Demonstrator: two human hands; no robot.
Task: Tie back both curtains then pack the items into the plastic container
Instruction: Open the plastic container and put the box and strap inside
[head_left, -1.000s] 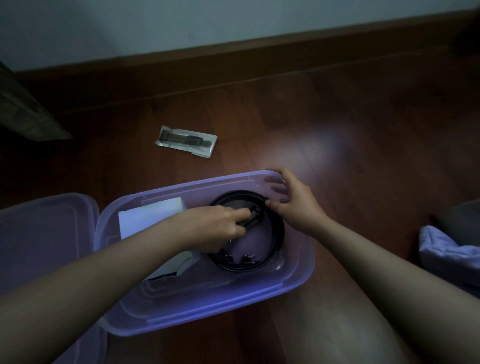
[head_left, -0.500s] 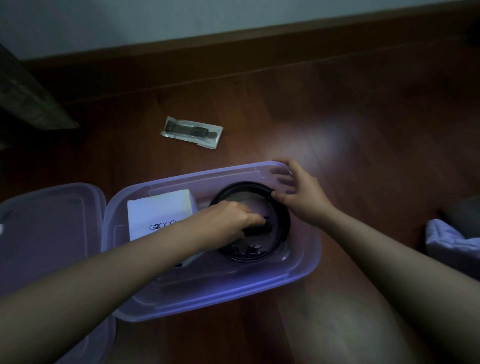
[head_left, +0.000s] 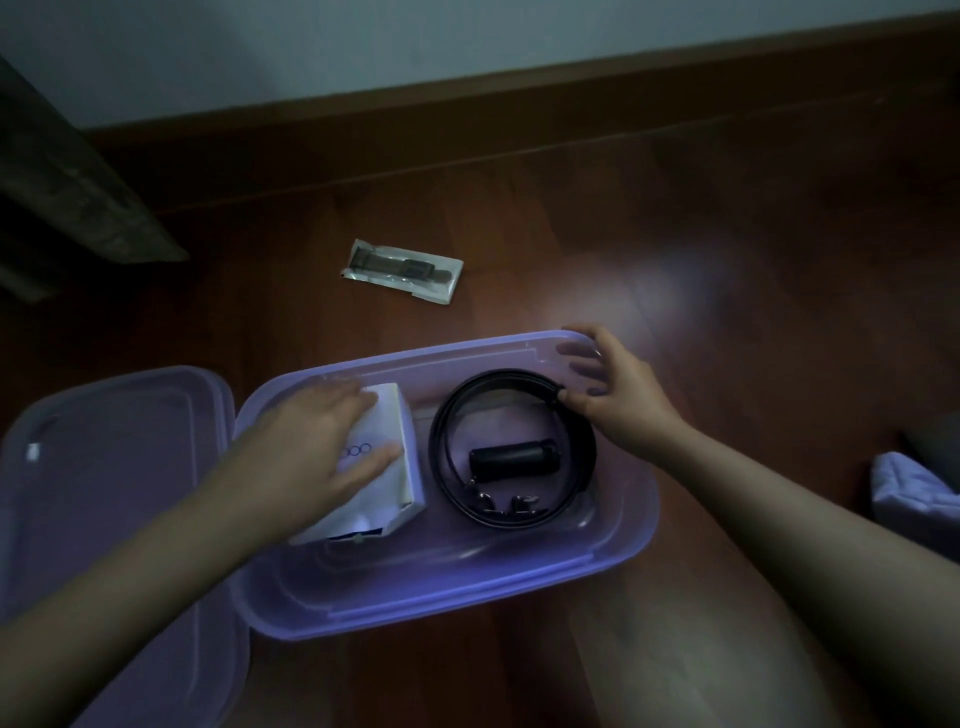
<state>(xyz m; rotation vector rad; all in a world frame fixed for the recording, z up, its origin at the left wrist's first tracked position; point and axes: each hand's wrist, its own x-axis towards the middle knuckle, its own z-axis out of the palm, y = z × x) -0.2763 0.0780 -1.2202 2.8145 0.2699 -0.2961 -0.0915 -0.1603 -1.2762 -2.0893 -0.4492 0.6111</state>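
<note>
A dark reddish wooden floor (head_left: 727, 208) lies under everything. On it, under both hands, sits an open translucent purple plastic container (head_left: 467, 597), with its matching flat purple lid (head_left: 114, 467) on the floor just left of the left wrist. The left hand (head_left: 311, 441) lies palm down on a white cardboard box (head_left: 408, 467) in the container's left half. Its fingers (head_left: 348, 402) are straight and slightly spread across the box top, though blurred. A coiled black belt (head_left: 441, 457) lies flat in the right half, between the two hands. The right hand (head_left: 618, 410) is at the container's far right corner, its fingers (head_left: 576, 358) spread by the rim and the thumb tip touching the coil's outer edge. Inside the coil, apart from all fingers, lies a short black cylinder (head_left: 514, 460). Beyond the fingertips, outside the container, a small clear plastic packet with a dark strap (head_left: 402, 270) lies on the floor.
</note>
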